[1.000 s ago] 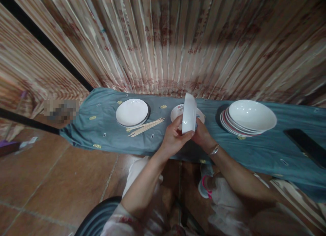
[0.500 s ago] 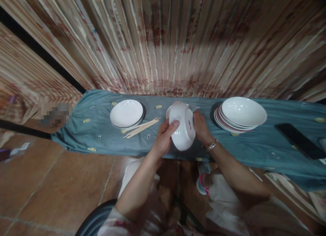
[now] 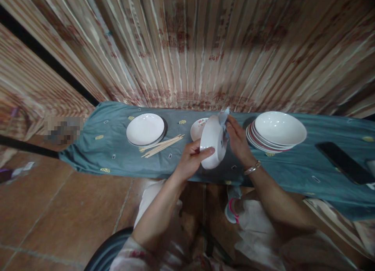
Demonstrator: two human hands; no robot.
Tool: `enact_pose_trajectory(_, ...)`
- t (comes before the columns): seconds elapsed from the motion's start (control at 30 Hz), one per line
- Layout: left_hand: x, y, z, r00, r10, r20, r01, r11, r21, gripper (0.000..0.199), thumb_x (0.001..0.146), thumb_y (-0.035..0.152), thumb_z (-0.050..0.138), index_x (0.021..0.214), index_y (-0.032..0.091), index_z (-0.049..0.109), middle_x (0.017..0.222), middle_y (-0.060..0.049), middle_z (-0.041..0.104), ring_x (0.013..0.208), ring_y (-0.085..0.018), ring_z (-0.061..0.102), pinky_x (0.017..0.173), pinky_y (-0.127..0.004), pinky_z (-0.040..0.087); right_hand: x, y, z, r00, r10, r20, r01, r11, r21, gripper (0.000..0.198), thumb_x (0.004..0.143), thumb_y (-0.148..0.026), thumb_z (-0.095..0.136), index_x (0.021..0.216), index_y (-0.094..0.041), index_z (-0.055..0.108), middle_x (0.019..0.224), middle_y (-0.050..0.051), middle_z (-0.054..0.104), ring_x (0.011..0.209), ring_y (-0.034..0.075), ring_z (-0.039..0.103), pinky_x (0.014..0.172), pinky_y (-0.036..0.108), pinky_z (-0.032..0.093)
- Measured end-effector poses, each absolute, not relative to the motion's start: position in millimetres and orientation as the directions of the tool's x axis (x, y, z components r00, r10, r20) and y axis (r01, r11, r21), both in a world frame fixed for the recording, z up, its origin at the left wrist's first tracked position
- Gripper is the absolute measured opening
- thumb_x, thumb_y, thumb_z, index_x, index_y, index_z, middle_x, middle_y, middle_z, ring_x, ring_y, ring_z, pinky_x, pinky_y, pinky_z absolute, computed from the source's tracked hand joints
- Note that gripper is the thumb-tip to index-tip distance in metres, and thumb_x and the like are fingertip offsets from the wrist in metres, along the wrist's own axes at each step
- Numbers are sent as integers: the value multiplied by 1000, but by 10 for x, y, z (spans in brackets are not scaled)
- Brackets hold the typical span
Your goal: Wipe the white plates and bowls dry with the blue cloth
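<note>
A white bowl [image 3: 211, 144] is tilted on its side above the cloth-covered table, its outside and base showing. My left hand [image 3: 191, 157] grips it from the left, thumb on the outer wall. At the bowl's upper right, my right hand [image 3: 235, 137] pinches a pale blue cloth or tissue [image 3: 224, 117] against the bowl's rim area. Behind the held bowl, another bowl or dish with a red floral pattern [image 3: 197, 128] rests on the table, partly hidden.
To the left stand stacked white plates [image 3: 145, 129], with several wooden chopsticks [image 3: 162, 146] beside them. A stack of white bowls [image 3: 279, 128] is on the right, then a black phone [image 3: 344, 161]. A pleated curtain [image 3: 187, 48] hangs behind the teal tablecloth [image 3: 88, 156].
The bowl has shifted slightly right and turned in my left hand. My right hand has moved up with the pale blue cloth or tissue, and more of the patterned dish behind shows.
</note>
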State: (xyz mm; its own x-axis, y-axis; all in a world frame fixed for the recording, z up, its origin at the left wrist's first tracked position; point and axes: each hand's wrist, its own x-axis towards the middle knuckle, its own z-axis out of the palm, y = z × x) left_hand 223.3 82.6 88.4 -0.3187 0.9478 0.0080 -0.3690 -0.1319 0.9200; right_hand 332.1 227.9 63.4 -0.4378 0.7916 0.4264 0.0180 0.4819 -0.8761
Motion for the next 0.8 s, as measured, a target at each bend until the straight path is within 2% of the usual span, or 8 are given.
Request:
enact_pose_trajectory(0.1, 2227, 831, 876, -324, 946, 9, -360, -132, 924, 36, 64, 45, 80, 80, 14, 71, 67, -1, 62, 64, -14, 51, 64, -27, 40, 3335, 2108, 762, -508, 702, 499, 33, 595, -803, 43, 96, -48, 42, 133, -31, 55, 146, 1, 50, 142, 20, 36, 121, 43, 22)
enact_pose_trajectory(0.2, 2222, 835, 867, -336, 942, 19, -358, -146, 922, 37, 63, 43, 81, 82, 14, 71, 70, 0, 62, 65, -13, 50, 65, -27, 39, 3348, 1948, 857, -576, 605, 550, 58, 701, -711, 43, 98, -43, 39, 138, -30, 50, 151, 2, 44, 145, 20, 30, 121, 45, 20)
enact_pose_trajectory(0.33, 2232, 832, 865, -343, 939, 30, -337, -153, 929, 35, 65, 44, 79, 78, 14, 69, 68, 1, 59, 64, -12, 46, 64, -26, 38, 3353, 1841, 937, -641, 507, 576, 51, 777, -627, 43, 98, -42, 38, 137, -31, 51, 155, 2, 37, 145, 23, 29, 120, 47, 23)
enact_pose_trajectory(0.43, 2252, 821, 882, -341, 939, 38, -303, -148, 942, 34, 67, 45, 78, 75, 14, 67, 67, 1, 57, 64, -12, 46, 65, -27, 37, 3342, 1885, 940, -643, 500, 580, 50, 783, -620, 41, 97, -44, 39, 134, -32, 54, 153, 2, 39, 144, 24, 31, 119, 48, 24)
enact_pose_trajectory(0.63, 2284, 803, 926, -302, 953, 8, -317, -108, 942, 32, 66, 43, 78, 75, 15, 66, 67, 1, 56, 62, -12, 45, 63, -27, 36, 3327, 2057, 870, -582, 582, 568, 38, 717, -696, 40, 99, -43, 34, 135, -35, 52, 144, 0, 51, 143, 19, 34, 120, 45, 24)
enact_pose_trajectory(0.8, 2267, 808, 929, -311, 950, 24, -319, -128, 939, 33, 66, 44, 78, 75, 14, 66, 69, 1, 56, 64, -12, 46, 65, -27, 37, 3358, 1902, 967, -634, 511, 580, 45, 774, -632, 42, 98, -43, 37, 137, -35, 50, 153, -1, 39, 145, 23, 30, 120, 46, 23)
